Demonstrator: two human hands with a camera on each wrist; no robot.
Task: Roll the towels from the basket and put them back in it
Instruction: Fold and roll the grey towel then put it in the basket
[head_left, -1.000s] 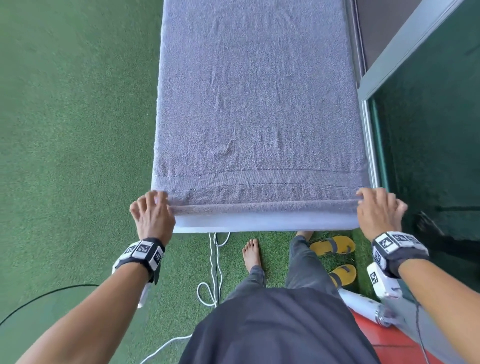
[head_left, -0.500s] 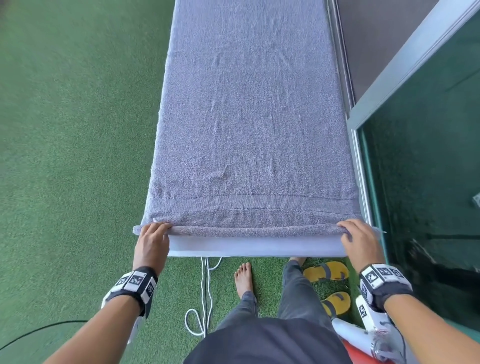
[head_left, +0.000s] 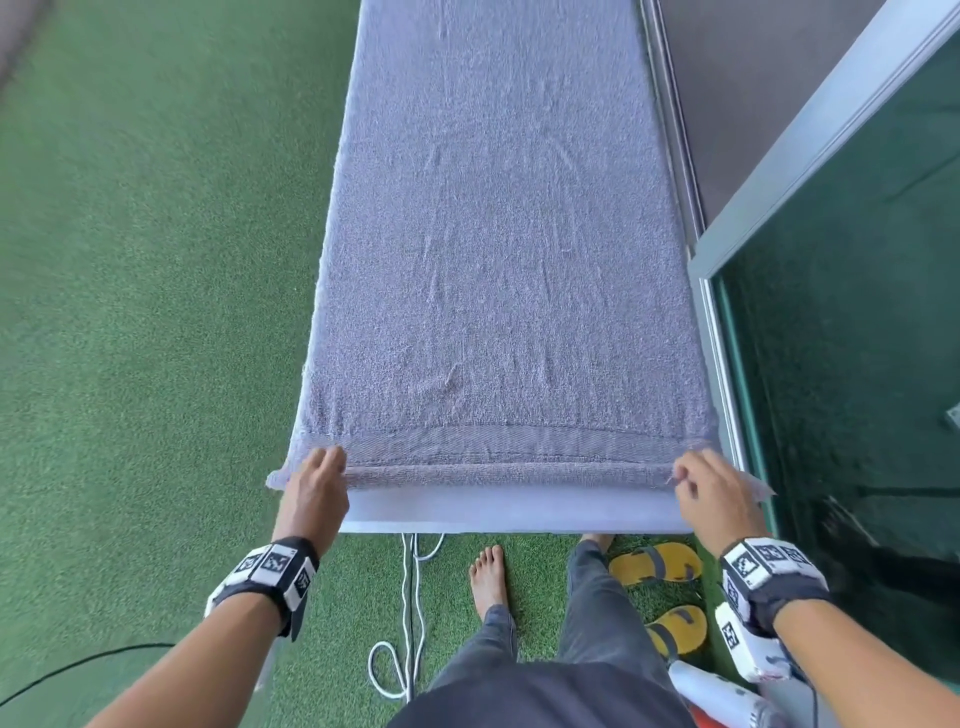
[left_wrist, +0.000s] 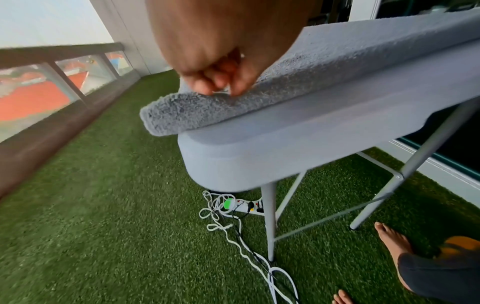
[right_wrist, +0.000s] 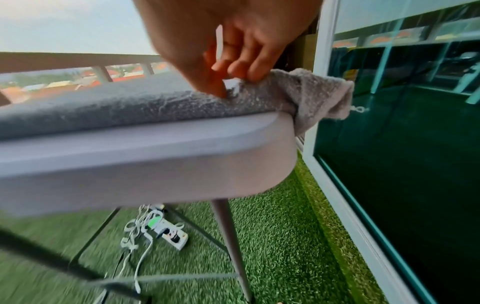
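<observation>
Head view: one grey towel (head_left: 498, 260) lies spread along one white folding table (head_left: 514, 512), its near hem folded over. The left hand (head_left: 314, 488) and right hand (head_left: 714, 491) each pinch a near corner of it. Two yellow sandals (head_left: 657, 564) sit on the artificial grass (head_left: 130, 312); the table's far end is cut off.

Left wrist view: curled fingers (left_wrist: 221, 82) pinch the towel's fold; blur hides their detail. One power strip (left_wrist: 249, 205) lies below.

Right wrist view: thumb and fingers (right_wrist: 239, 70) nip the hem where the corner droops off the table.
</observation>
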